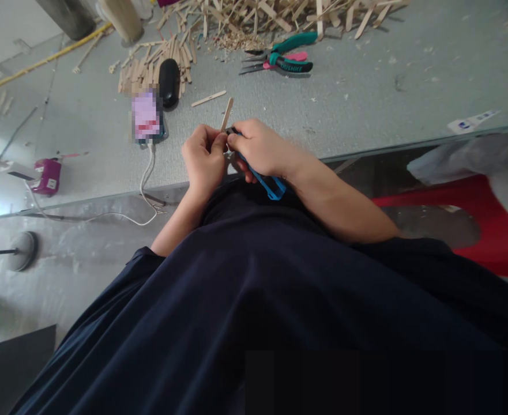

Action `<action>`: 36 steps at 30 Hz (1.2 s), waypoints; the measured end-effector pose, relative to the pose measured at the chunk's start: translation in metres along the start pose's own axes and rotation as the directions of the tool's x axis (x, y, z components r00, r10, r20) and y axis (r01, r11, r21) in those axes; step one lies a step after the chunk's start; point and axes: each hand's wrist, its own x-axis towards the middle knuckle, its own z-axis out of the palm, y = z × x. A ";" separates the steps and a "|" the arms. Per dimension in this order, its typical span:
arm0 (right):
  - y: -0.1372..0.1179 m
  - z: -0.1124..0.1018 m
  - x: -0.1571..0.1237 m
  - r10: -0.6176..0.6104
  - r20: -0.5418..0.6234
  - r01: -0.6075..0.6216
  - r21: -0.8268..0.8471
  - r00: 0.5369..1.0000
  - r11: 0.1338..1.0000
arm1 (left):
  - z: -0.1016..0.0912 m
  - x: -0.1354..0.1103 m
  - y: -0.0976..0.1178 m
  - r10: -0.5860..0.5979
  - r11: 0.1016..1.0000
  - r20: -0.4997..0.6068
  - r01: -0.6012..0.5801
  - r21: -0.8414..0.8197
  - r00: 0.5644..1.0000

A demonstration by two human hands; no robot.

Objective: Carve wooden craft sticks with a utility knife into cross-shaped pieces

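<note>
Bench (pixel 349 109) bearing heaped sticks (pixel 279 19), finished or waiting unclear; left hand (pixel 205 158) pinches one stick (pixel 227 113), apparently mid-work; right hand (pixel 260 147) clasps blue tool (pixel 264 183).

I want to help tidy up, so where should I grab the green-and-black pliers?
Probably hold the green-and-black pliers by their handles, coming from the right: the handles spread that way, while the narrow jaws point left.
</note>
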 end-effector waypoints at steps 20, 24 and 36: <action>0.011 -0.013 0.002 -0.098 0.129 0.069 0.213 0.987 0.975 | -0.004 0.006 -0.006 -0.004 0.941 0.139 0.051 -0.334 0.990; 0.010 -0.015 0.000 -0.087 0.117 0.057 0.241 0.989 0.969 | -0.004 0.004 0.000 -0.038 0.956 0.144 0.077 -0.283 0.989; 0.010 -0.010 -0.003 -0.089 0.066 0.073 0.210 0.994 0.975 | -0.001 0.003 0.008 -0.136 0.972 0.085 0.149 -0.182 0.987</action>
